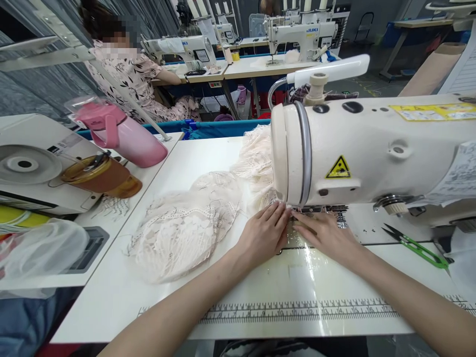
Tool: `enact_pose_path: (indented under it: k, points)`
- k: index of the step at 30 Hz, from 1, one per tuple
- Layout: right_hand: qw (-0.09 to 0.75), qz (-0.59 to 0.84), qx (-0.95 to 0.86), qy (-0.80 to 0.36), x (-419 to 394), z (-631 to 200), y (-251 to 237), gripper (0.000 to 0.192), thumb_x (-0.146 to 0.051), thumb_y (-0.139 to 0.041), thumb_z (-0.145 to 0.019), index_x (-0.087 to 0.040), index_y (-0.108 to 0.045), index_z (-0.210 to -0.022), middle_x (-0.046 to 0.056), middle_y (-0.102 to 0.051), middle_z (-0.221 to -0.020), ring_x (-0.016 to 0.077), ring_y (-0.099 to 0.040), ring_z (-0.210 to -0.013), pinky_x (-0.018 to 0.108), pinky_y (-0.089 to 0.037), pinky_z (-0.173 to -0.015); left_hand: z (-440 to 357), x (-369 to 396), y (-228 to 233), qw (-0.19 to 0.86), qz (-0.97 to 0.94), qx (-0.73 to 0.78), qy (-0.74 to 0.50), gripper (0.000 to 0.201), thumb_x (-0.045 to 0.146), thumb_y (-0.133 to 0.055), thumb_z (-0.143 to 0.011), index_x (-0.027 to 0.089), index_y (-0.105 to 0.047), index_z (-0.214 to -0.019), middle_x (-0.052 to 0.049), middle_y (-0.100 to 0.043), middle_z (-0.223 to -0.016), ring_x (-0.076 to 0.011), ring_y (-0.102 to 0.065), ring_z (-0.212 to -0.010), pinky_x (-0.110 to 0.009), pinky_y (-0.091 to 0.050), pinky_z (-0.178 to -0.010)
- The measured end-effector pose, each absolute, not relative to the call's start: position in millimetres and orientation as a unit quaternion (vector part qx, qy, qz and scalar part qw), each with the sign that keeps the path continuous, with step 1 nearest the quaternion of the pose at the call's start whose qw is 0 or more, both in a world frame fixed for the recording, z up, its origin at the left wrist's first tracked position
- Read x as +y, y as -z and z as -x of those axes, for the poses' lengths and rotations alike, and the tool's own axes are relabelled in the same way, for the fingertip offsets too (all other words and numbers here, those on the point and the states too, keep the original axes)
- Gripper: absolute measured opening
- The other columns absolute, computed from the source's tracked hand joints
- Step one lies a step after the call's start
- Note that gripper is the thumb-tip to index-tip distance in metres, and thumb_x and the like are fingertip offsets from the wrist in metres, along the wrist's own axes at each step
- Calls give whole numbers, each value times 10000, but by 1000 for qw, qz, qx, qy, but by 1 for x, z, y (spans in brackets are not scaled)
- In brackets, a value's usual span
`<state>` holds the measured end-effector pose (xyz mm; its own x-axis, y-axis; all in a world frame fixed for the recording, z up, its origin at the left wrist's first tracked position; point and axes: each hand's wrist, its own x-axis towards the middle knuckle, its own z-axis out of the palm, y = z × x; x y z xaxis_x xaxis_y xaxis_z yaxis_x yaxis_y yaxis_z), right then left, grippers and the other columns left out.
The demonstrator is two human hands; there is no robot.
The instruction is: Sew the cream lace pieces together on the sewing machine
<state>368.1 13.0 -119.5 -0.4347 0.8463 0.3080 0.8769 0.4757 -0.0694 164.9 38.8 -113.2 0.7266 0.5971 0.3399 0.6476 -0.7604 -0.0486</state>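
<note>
My left hand [265, 229] lies at the front of the sewing machine [353, 148], under the left end of its head. Its fingers are held together on the edge of cream lace fabric [262, 158], which bunches up behind it. Close to the left fingertips, my right hand [329, 234] reaches beside the needle area, index finger and thumb stretched out and apart. Its other fingers are partly hidden by the machine head. The needle is also hidden. A rounded cream lace piece [186, 223] rests on the white table to the left of my hands.
Green-handled thread snips [420, 248] lie at right. A printed ruler [297, 311] runs along the table's front. At left stand a pink bottle [126, 134] and a tilted amber cup [104, 176]. A person [119, 69] sits beyond, near other sewing machines [303, 39].
</note>
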Motion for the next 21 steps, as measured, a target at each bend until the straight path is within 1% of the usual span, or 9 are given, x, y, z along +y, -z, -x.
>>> enact_pose_path:
  k: [2, 5, 8, 12, 15, 17, 20, 21]
  points:
    - [172, 512, -840, 45, 15, -370, 121, 384, -429, -384, -958, -307, -554, -1279, 65, -704, -908, 259, -637, -905, 469, -489, -830, -165, 39, 113, 78, 925, -340, 149, 370, 236, -437, -904, 69, -583, -1200, -157, -595, -1261, -297, -527, -1219, -417, -484, -981]
    - [226, 514, -827, 24, 18, -371, 120, 293, -396, -444, -937, -301, -643, -1129, 37, -714, -918, 240, -648, -876, 466, -485, -858, -165, 40, 114, 78, 923, -344, 153, 372, 240, -431, -901, 75, -589, -1194, -153, -608, -1241, -296, -534, -1212, -423, -482, -976]
    - [267, 521, -811, -5, 21, -372, 115, 262, -349, -437, -937, -269, -680, -996, 51, -717, -939, 231, -654, -865, 448, -498, -845, -166, 40, 114, 75, 921, -349, 156, 372, 240, -416, -908, 82, -592, -1195, -151, -613, -1235, -292, -535, -1211, -434, -466, -991]
    - [332, 549, -763, -84, 22, -373, 114, 229, -362, -480, -915, -246, -675, -889, 63, -714, -884, 229, -657, -891, 415, -527, -816, -166, 37, 112, 57, 916, -373, 139, 379, 262, -411, -915, 97, -581, -1210, -138, -591, -1268, -309, -506, -1233, -487, -419, -1022]
    - [347, 557, -743, -127, 23, -375, 118, 223, -410, -537, -879, -228, -666, -887, 57, -705, -838, 231, -668, -850, 390, -544, -767, -166, 37, 107, 34, 909, -395, 129, 361, 292, -416, -921, 122, -584, -1191, -121, -599, -1251, -312, -483, -1246, -503, -394, -1035]
    - [356, 552, -739, -150, 23, -375, 120, 208, -411, -555, -865, -232, -655, -899, 48, -702, -820, 229, -669, -821, 382, -541, -759, -168, 45, 102, 9, 904, -402, 144, 330, 297, -403, -932, 133, -597, -1143, -115, -615, -1208, -303, -492, -1225, -493, -405, -1020]
    - [371, 532, -744, -162, 23, -377, 119, 165, -391, -534, -868, -260, -629, -841, 24, -699, -823, 215, -660, -811, 370, -530, -755, -177, 70, 94, -38, 890, -408, 201, 275, 236, -376, -936, 132, -605, -1047, -119, -635, -1110, -284, -533, -1145, -475, -450, -957]
    - [377, 528, -744, -161, 23, -378, 119, 163, -390, -530, -865, -262, -623, -826, 19, -696, -820, 214, -657, -809, 370, -525, -753, -180, 80, 92, -38, 887, -412, 206, 261, 233, -376, -938, 142, -597, -1041, -110, -638, -1083, -270, -546, -1114, -462, -465, -938]
